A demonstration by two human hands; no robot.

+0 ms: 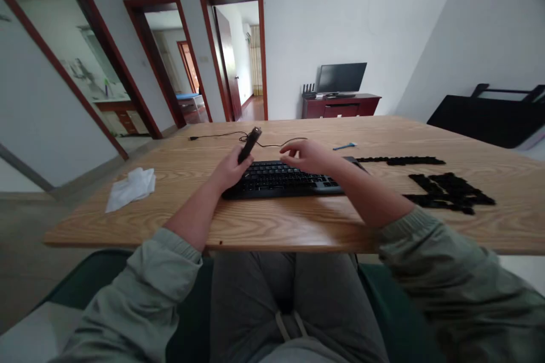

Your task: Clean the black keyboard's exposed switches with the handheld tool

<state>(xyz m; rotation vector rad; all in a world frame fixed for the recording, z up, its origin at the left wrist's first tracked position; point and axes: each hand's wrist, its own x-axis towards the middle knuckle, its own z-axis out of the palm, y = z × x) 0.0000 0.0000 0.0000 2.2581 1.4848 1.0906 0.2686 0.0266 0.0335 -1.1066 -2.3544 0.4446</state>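
My left hand (230, 171) is closed around a black stick-shaped device (250, 144), which tilts up to the right above the left end of the keyboard. What kind of device it is I cannot make out. The black keyboard (276, 186) lies flat on the table in front of me. Over its right half hovers my right hand (307, 157), fingers bent, thumb and forefinger apart, with nothing visible between them. Small black pieces that look like keycaps lie to the right, in a long row (402, 160) and in a nearer group (453, 191).
A crumpled white cloth or tissue (131, 188) lies on the left of the wooden table (289, 227). Behind the keyboard run a thin black cable (221, 135) and a small blue brush-like tool (344, 146). A television (342, 78) stands on a cabinet beyond the table.
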